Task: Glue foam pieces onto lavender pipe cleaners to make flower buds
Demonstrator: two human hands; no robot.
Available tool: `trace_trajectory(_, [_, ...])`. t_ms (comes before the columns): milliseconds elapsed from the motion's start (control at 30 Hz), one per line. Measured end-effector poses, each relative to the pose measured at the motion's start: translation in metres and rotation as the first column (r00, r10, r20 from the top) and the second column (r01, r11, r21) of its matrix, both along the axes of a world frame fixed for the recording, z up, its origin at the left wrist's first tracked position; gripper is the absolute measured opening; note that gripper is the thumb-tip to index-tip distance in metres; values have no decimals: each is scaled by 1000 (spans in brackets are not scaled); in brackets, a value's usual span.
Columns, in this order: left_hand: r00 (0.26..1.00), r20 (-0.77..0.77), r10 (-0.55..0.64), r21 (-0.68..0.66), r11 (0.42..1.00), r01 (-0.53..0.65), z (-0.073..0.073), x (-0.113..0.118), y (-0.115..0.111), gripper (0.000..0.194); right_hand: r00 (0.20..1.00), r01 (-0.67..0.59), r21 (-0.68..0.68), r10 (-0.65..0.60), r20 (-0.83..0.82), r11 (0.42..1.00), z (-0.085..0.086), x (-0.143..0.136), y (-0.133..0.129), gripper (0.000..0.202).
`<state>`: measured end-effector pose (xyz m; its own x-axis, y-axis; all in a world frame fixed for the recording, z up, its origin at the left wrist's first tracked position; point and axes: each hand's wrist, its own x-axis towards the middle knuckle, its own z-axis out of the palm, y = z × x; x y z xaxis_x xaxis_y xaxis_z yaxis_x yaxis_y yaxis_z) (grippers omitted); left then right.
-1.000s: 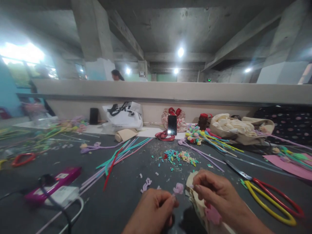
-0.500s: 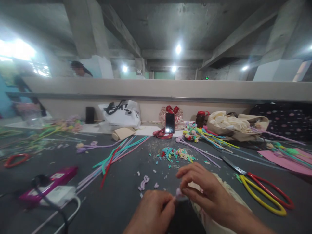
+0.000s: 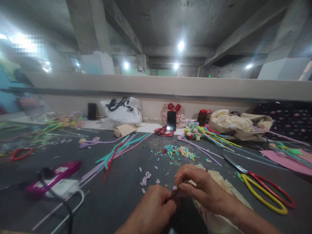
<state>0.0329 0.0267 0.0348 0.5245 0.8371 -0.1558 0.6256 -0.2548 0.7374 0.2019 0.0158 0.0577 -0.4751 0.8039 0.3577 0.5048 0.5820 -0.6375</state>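
Low in the middle of the head view, my left hand is closed, thumb against the curled index finger. What it grips is mostly hidden. Against it, my right hand is bent with thumb and fingertips pinched together at a small lilac piece, which looks like cut pipe cleaner. The fingertips of both hands almost meet there. Just beyond them lie loose lilac pieces on the dark table. A cream cloth is partly covered by my right forearm.
Scissors with red and yellow handles lie at right. Mixed coloured bits are heaped ahead, with pipe cleaners to the left. A magenta device with cables sits at far left. A phone stands at the back.
My right hand's fingers have closed in towards my left hand, around the lilac piece, which now shows less. The view has shifted slightly.
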Motion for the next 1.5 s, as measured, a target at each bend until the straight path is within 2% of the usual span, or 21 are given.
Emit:
trace_trajectory(233, [997,79,26,-195,981,-10,-2,3,-2,26,1000,5,-27,-4,19,1000,-1,1,0,8])
trace_trajectory(467, [993,117,10,-198,980,13,-3,4,0,26,999,42,-54,-43,-12,998,0,5,-1,10])
trace_trajectory(700, [984,176,12,-249,968,33,-14,-2,5,34,999,28,-15,-28,-20,999,-3,13,-1,8])
trace_trajectory(800, [985,173,8,-249,968,36,-16,-3,6,34,994,6,-53,-11,-111,999,-5,15,-2,11])
trace_trajectory(900, [995,104,8,-167,986,9,-11,-2,5,35,952,12,-138,-54,-301,990,-5,18,-1,11])
trace_trajectory(1000, [1000,-7,12,29,1000,-12,-3,-3,1,40,885,127,-202,-203,-420,971,-7,23,0,9])
trace_trajectory(1100, [991,-124,49,189,982,-24,7,-3,-6,42,859,247,-253,-332,-389,935,-11,29,-1,11])
trace_trajectory(1167, [978,-192,81,254,967,-31,11,-1,-10,42,889,276,-245,-344,-303,929,-13,31,-6,13])
trace_trajectory(1233, [962,-254,103,305,952,-21,14,1,-14,40,940,278,-147,-300,-164,949,-13,30,-13,13])
trace_trajectory(1300, [943,-313,112,348,937,4,16,4,-17,38,972,235,12,-235,-11,972,-12,27,-19,12])
trace_trajectory(1400, [911,-392,128,389,921,38,16,7,-20,36,975,154,200,-182,129,968,-11,22,-23,12])
trace_trajectory(1500, [888,-446,115,412,907,89,18,8,-20,37,958,145,281,-206,201,949,-12,20,-22,14])
